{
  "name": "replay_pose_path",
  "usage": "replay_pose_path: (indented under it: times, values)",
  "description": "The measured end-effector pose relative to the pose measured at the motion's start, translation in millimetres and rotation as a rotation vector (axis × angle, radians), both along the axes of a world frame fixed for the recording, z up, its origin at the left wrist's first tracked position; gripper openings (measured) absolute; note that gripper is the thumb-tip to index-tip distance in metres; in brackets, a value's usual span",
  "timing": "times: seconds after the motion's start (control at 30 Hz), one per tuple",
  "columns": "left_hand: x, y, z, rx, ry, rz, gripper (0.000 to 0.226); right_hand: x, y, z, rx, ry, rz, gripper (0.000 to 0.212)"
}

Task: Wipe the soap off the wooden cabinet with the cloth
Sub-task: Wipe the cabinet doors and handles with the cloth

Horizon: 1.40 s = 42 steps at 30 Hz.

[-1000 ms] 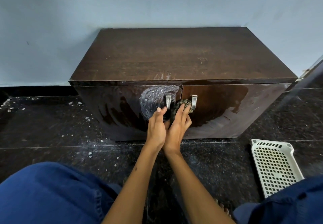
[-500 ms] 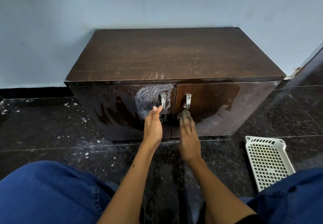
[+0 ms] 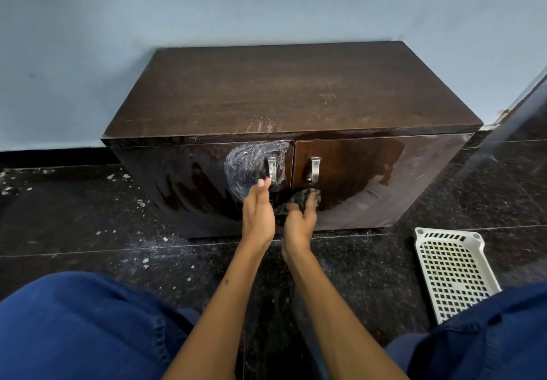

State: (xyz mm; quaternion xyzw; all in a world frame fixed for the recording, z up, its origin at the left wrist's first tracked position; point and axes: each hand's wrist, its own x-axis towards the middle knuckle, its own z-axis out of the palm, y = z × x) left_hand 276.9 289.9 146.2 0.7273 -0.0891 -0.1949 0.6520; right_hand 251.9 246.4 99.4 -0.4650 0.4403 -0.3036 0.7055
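— While the wooden cabinet (image 3: 284, 98) fills the middle of the frame against the pale blue wall (image 3: 118, 24), where is the soap?
— A white swirl of soap (image 3: 251, 163) sits at the upper right of the left door, around the left metal handle (image 3: 272, 168). The right handle (image 3: 314, 169) is on the other door, just beside it.
— And the cloth?
— The dark cloth (image 3: 297, 200) is below the right handle, pressed to the door front near the seam. The right hand (image 3: 300, 224) has its grip on it, fingers curled round the bunched fabric.
— The left hand?
— The left hand (image 3: 257, 213) holds nothing; its fingers are straight, tips reaching up to the soap's lower edge.
— Anything else?
— A white perforated basket (image 3: 453, 273) lies on the dark speckled floor (image 3: 88, 225) at lower right, and blue trouser legs (image 3: 74, 326) fill the bottom corners.
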Motion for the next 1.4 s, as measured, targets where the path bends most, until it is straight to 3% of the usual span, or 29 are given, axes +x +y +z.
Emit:
replay_pose_path:
  times: [0.17, 0.4, 0.5, 0.57, 0.63, 0.7, 0.77, 0.9, 1.07, 1.27, 1.33, 1.4]
  values:
    - [0, 0, -1, 0.007, -0.014, 0.008, 0.04, -2, 6, 12, -0.102, -0.029, -0.052, 0.061]
    - [3, -1, -2, 0.002, -0.009, 0.019, 0.04, -6, 7, 13, 0.087, -0.113, -0.103, 0.057]
    - [3, 0, -1, 0.009, 0.005, 0.017, 0.038, -12, 6, 14, 0.107, -0.091, -0.309, 0.058]
    - [3, 0, -1, 0.025, -0.003, 0.013, 0.04, -17, 5, 22, -0.041, -0.065, -0.413, 0.059]
    - [4, 0, -2, 0.032, -0.035, 0.021, 0.043, -19, 2, 34, -0.419, -0.036, -0.398, 0.061]
    - [3, -1, -2, 0.033, -0.047, 0.034, 0.046, -18, -7, 40, -0.828, -0.013, -0.295, 0.063]
    - [3, 0, -3, 0.03, -0.046, 0.026, 0.046, -12, -18, 34, -1.085, 0.057, -0.127, 0.064]
    - [4, 0, -5, 0.014, -0.05, -0.007, 0.044, -13, -23, 0, -1.282, 0.283, 0.064, 0.063]
    - [7, 0, -8, -0.005, -0.022, -0.008, 0.04, -22, -24, -24, -1.341, 0.35, 0.106, 0.072]
    - [9, 2, -10, 0.006, 0.01, -0.051, 0.043, -34, -6, -34, -1.15, 0.241, 0.127, 0.072]
    - [11, 3, -9, 0.009, 0.02, -0.08, 0.045, -40, 4, -36, -0.732, 0.143, -0.029, 0.068]
    - [14, 6, -8, 0.021, 0.024, -0.106, 0.051, -40, 4, -22, 0.033, 0.023, -0.281, 0.06]
